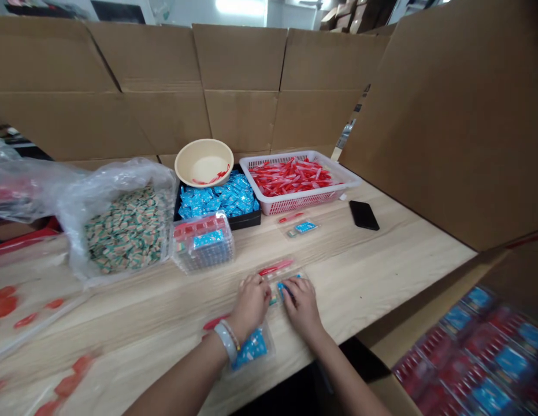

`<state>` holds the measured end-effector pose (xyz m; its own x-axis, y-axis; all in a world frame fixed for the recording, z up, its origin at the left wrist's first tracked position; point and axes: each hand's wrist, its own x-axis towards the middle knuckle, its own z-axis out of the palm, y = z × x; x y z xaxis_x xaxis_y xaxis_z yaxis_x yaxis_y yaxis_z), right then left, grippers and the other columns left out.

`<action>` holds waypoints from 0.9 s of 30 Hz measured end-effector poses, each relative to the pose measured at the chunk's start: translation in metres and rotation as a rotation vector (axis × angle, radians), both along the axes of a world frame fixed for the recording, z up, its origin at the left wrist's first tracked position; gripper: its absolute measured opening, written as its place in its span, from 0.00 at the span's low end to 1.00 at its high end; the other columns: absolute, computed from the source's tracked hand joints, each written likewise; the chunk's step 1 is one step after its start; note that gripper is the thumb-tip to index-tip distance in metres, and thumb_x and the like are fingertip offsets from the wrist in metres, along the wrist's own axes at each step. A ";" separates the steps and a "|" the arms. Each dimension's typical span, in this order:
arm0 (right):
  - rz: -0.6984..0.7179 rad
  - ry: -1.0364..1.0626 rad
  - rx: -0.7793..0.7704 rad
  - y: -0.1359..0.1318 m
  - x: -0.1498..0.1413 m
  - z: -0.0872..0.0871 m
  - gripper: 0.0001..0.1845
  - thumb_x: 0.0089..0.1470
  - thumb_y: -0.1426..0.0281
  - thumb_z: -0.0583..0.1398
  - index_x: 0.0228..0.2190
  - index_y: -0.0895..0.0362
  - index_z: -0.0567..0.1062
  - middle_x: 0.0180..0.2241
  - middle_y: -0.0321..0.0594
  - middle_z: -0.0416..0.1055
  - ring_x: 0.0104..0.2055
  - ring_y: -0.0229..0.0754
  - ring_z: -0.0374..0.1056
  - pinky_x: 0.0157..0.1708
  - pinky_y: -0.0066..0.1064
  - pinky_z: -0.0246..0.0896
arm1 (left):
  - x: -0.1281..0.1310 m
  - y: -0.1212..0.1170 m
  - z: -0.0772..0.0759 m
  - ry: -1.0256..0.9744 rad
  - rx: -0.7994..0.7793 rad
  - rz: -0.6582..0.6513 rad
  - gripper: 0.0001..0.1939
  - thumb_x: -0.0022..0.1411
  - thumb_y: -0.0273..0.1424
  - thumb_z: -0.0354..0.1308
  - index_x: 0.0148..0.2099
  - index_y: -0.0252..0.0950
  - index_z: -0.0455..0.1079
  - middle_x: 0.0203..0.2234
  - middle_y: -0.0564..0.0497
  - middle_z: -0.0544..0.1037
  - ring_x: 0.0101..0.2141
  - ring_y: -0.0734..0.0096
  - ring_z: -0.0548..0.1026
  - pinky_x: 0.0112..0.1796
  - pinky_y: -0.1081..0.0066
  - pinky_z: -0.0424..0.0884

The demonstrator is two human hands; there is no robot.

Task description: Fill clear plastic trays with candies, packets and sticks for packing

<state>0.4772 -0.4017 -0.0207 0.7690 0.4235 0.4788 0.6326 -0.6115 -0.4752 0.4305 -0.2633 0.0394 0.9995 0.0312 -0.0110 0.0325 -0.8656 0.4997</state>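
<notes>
My left hand (252, 299) is closed at the left side of a clear plastic tray, fingertips curled down near a small greenish piece (273, 300); what they pinch is hidden. On the tray's right side, my right hand (302, 305) has its bent fingers on a blue packet (290, 284). A red pen-like stick (275, 267) lies along the tray's far edge. Under my left wrist is another clear tray with a blue packet (251, 349) and a red piece. Farther back, a third clear tray (300, 227) holds a red stick, a blue packet and a small greenish piece.
A stack of clear trays (203, 254) stands left of centre. Behind are a bag of small greenish packets (125, 231), a black box of blue packets (238, 196) under a cream bowl (203, 159), a basket of red sticks (290, 203) and a phone (363, 215). Cardboard walls (238, 63) enclose the table.
</notes>
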 end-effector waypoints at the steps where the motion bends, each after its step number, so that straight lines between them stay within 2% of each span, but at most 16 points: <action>1: -0.006 -0.005 -0.014 0.000 0.000 0.000 0.12 0.52 0.70 0.51 0.36 0.57 0.72 0.35 0.45 0.67 0.39 0.45 0.60 0.39 0.39 0.56 | -0.002 -0.004 0.001 -0.016 0.008 0.015 0.07 0.54 0.26 0.50 0.31 0.35 0.69 0.33 0.46 0.69 0.39 0.63 0.65 0.42 0.62 0.58; 3: -0.007 -0.015 -0.034 -0.002 -0.001 -0.001 0.12 0.51 0.70 0.51 0.36 0.57 0.72 0.34 0.45 0.68 0.39 0.45 0.60 0.39 0.40 0.56 | -0.012 -0.004 0.005 -0.059 0.001 0.053 0.08 0.54 0.26 0.50 0.34 0.36 0.70 0.35 0.46 0.69 0.40 0.63 0.65 0.42 0.62 0.59; 5: -0.001 -0.025 -0.046 -0.009 -0.002 -0.001 0.12 0.51 0.68 0.51 0.35 0.57 0.72 0.34 0.45 0.68 0.38 0.46 0.61 0.38 0.40 0.57 | -0.036 0.015 0.012 -0.127 -0.017 0.094 0.11 0.54 0.28 0.51 0.41 0.38 0.68 0.38 0.46 0.69 0.41 0.63 0.65 0.43 0.62 0.60; 6: -0.004 -0.032 -0.043 -0.013 -0.001 0.001 0.13 0.50 0.67 0.52 0.35 0.57 0.72 0.34 0.46 0.68 0.38 0.47 0.61 0.39 0.41 0.57 | -0.055 0.035 0.015 -0.170 -0.013 0.124 0.13 0.55 0.29 0.51 0.44 0.39 0.66 0.40 0.46 0.68 0.43 0.63 0.65 0.43 0.62 0.60; 8: -0.057 -0.052 0.001 -0.012 0.000 0.006 0.16 0.49 0.63 0.52 0.36 0.60 0.71 0.35 0.49 0.67 0.39 0.49 0.61 0.39 0.43 0.56 | -0.111 0.088 0.020 -0.232 0.053 0.236 0.16 0.55 0.32 0.51 0.48 0.40 0.63 0.43 0.45 0.67 0.45 0.62 0.64 0.46 0.61 0.60; 10: -0.067 -0.025 0.089 0.006 -0.004 0.019 0.20 0.49 0.60 0.52 0.39 0.61 0.70 0.37 0.51 0.65 0.42 0.52 0.60 0.41 0.46 0.55 | -0.182 0.146 0.023 -0.221 0.206 0.493 0.21 0.53 0.37 0.52 0.50 0.39 0.61 0.45 0.44 0.66 0.48 0.58 0.62 0.47 0.58 0.58; 12: 0.102 0.087 0.177 0.044 -0.024 0.038 0.20 0.49 0.61 0.52 0.41 0.59 0.68 0.38 0.49 0.66 0.42 0.50 0.60 0.41 0.44 0.55 | -0.252 0.191 0.019 -0.087 0.346 0.760 0.32 0.46 0.44 0.57 0.52 0.35 0.59 0.47 0.41 0.65 0.49 0.51 0.60 0.48 0.53 0.56; 14: 0.447 0.252 0.196 0.097 -0.062 0.058 0.16 0.50 0.65 0.52 0.40 0.56 0.68 0.38 0.45 0.66 0.41 0.46 0.62 0.40 0.38 0.58 | -0.302 0.215 0.008 0.093 0.350 0.843 0.40 0.41 0.46 0.58 0.54 0.32 0.56 0.50 0.38 0.61 0.51 0.48 0.58 0.48 0.53 0.56; 16: 0.823 0.441 0.079 0.154 -0.108 0.068 0.17 0.49 0.68 0.52 0.43 0.54 0.67 0.40 0.43 0.66 0.39 0.42 0.64 0.40 0.33 0.59 | -0.325 0.218 -0.006 0.181 0.305 0.838 0.39 0.41 0.46 0.58 0.54 0.33 0.55 0.51 0.39 0.60 0.51 0.50 0.58 0.48 0.55 0.56; 17: 0.912 0.520 0.004 0.180 -0.129 0.069 0.20 0.48 0.69 0.54 0.45 0.54 0.65 0.41 0.43 0.66 0.37 0.41 0.65 0.39 0.32 0.59 | -0.330 0.215 -0.013 0.183 0.284 0.838 0.37 0.43 0.45 0.57 0.54 0.34 0.56 0.50 0.41 0.61 0.50 0.52 0.59 0.48 0.55 0.57; 20: 0.825 0.624 -0.162 0.234 -0.173 0.058 0.24 0.46 0.72 0.55 0.47 0.61 0.64 0.40 0.48 0.66 0.37 0.44 0.65 0.39 0.33 0.59 | -0.330 0.202 -0.025 0.113 0.259 0.870 0.33 0.47 0.43 0.54 0.54 0.35 0.56 0.47 0.42 0.64 0.48 0.56 0.61 0.46 0.57 0.59; 24: 0.717 0.618 -0.212 0.261 -0.188 0.042 0.15 0.44 0.80 0.51 0.35 0.62 0.71 0.33 0.46 0.68 0.37 0.45 0.64 0.38 0.33 0.57 | -0.333 0.190 -0.028 -0.007 0.342 0.851 0.31 0.50 0.44 0.53 0.53 0.35 0.58 0.48 0.41 0.64 0.49 0.55 0.61 0.45 0.57 0.61; 25: 0.698 0.621 -0.224 0.264 -0.187 0.039 0.15 0.42 0.82 0.51 0.32 0.61 0.72 0.31 0.45 0.68 0.36 0.44 0.64 0.37 0.32 0.57 | -0.336 0.186 -0.028 -0.050 0.388 0.801 0.31 0.50 0.44 0.54 0.54 0.35 0.58 0.50 0.40 0.63 0.50 0.54 0.60 0.46 0.57 0.61; 27: 0.665 0.631 -0.244 0.269 -0.186 0.036 0.15 0.39 0.84 0.50 0.27 0.61 0.72 0.28 0.43 0.69 0.34 0.42 0.64 0.35 0.31 0.56 | -0.342 0.175 -0.030 -0.129 0.486 0.622 0.32 0.49 0.43 0.55 0.56 0.38 0.56 0.52 0.42 0.62 0.51 0.54 0.59 0.47 0.57 0.60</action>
